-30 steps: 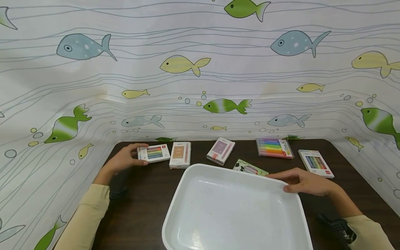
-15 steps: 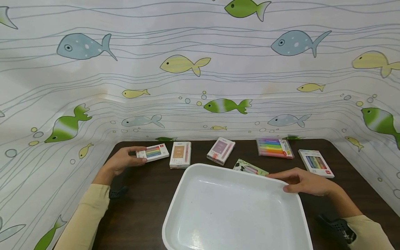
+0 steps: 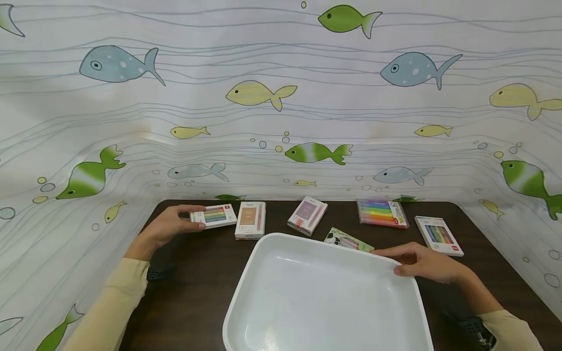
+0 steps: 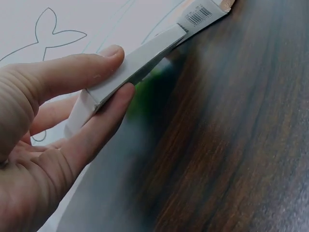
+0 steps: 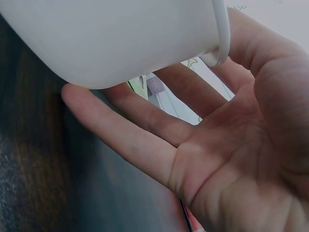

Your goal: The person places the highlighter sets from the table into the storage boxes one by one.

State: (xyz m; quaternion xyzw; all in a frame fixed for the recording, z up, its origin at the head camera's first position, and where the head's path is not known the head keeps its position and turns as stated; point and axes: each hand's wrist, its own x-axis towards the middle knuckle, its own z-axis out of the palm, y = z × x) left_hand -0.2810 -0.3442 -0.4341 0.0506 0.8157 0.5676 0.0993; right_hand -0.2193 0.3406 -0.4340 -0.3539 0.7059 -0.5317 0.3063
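At the far left of the table, my left hand (image 3: 169, 226) pinches the left end of a flat white box (image 3: 215, 216) with coloured sticks showing through its window. In the left wrist view, the thumb lies on one face of the white box (image 4: 140, 60) and a finger on the opposite face. My right hand (image 3: 432, 263) grips the far right corner of a large white tray (image 3: 325, 297), thumb over the rim. In the right wrist view, the fingers reach along the outside of the tray (image 5: 130, 38), one fingertip touching its bottom edge.
Right of the held box stands an orange-fronted box (image 3: 250, 220), then a purple-fronted box (image 3: 307, 215). A green panda pack (image 3: 347, 239) lies partly behind the tray. A rainbow-coloured pack (image 3: 382, 213) and another white windowed box (image 3: 439, 235) lie at the right. A fish-patterned sheet (image 3: 263, 126) encloses the table.
My left hand has shifted the white box very slightly left. My right hand keeps its grip on the tray. The head view has tilted a little.
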